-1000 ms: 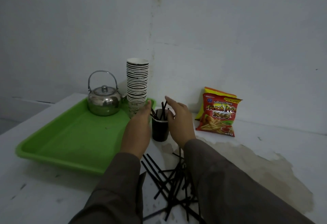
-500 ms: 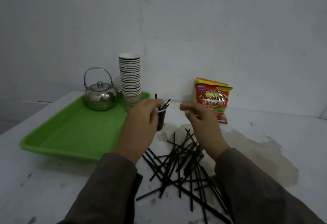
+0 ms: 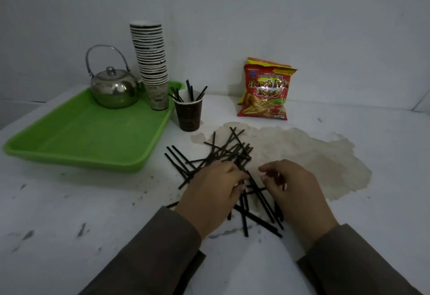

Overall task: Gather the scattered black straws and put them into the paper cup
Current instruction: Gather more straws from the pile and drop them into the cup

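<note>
Basically: both hands down on straw pile, next grab pending

Far left of frame: green tray [image 3: 76, 141] w/ steel kettle [image 3: 112, 91] and stack of paper cups [image 3: 151, 61] at its back edge. Just right of tray, upper centre: dark paper cup [image 3: 189, 114] standing upright, a few straws [image 3: 190, 92] already in it, poking over the rim. Centre of frame: scattered black straws [image 3: 223, 152] criss-crossed on the table [image 3: 69, 213], near the cup but apart from it. Left hand [image 3: 214, 192] lies on the pile, fingers curled down over straws; cannot tell if it actually pinches any. Right hand [image 3: 290, 187] just beside it, fingers loosely curled, tips at the straws; also cannot tell if anything is held. Upper right: red snack bag [image 3: 265, 92] leaning at the wall, brownish stain [image 3: 314, 155] on the tabletop below it.

Risks (judgement): the straws are tangled, so lifting a bunch could drag others off the near edge. The cup looks light and top-heavy w/ straws in it; a careless shove while loading could tip it.

Vs 0.5 s ago: both hands were up by the cup, left one at the rim. Now both have dropped to the pile, and the view has tilted down.
</note>
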Action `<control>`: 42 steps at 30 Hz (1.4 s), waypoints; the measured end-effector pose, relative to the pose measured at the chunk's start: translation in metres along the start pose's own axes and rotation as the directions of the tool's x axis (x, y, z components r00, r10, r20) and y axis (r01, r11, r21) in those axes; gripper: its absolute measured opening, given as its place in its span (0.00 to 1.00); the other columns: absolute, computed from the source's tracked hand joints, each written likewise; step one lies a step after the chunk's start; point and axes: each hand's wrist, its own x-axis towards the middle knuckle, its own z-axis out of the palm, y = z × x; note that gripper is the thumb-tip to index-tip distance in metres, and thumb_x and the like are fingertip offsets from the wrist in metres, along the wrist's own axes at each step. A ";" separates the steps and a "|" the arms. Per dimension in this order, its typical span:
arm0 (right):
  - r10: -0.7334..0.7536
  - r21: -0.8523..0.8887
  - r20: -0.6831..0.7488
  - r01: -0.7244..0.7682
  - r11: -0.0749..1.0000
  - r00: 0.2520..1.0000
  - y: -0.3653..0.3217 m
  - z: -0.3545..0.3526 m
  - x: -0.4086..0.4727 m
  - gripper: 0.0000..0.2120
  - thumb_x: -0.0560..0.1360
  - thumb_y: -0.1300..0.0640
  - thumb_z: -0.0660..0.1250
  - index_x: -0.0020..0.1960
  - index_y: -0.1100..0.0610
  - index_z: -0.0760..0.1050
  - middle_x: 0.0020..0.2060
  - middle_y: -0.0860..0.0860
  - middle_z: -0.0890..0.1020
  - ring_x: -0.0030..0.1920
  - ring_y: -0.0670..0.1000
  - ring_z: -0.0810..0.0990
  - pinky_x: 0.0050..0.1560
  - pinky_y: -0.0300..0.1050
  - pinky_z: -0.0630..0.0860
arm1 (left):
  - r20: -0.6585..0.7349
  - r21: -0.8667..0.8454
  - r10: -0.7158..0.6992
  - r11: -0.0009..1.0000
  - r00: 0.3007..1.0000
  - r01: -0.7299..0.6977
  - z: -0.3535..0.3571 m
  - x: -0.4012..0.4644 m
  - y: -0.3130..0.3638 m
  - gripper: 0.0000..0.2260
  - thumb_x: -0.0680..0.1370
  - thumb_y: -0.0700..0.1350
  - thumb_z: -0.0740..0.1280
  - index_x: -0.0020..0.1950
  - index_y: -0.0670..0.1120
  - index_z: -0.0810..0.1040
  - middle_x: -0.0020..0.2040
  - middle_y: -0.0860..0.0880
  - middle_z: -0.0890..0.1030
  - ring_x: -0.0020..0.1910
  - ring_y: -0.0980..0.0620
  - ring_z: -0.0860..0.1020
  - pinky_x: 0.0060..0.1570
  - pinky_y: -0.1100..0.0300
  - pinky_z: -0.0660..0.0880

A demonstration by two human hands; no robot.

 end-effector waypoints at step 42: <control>0.298 0.705 0.138 -0.305 0.641 0.945 0.007 -0.001 0.004 0.03 0.71 0.60 0.70 0.42 0.60 0.78 0.33 0.57 0.81 0.27 0.45 0.77 0.28 0.34 0.74 | 0.012 -0.683 -0.488 0.633 0.873 0.364 -0.014 0.022 0.005 0.18 0.71 0.36 0.70 0.58 0.52 0.76 0.38 0.43 0.80 0.37 0.51 0.81 0.40 0.64 0.76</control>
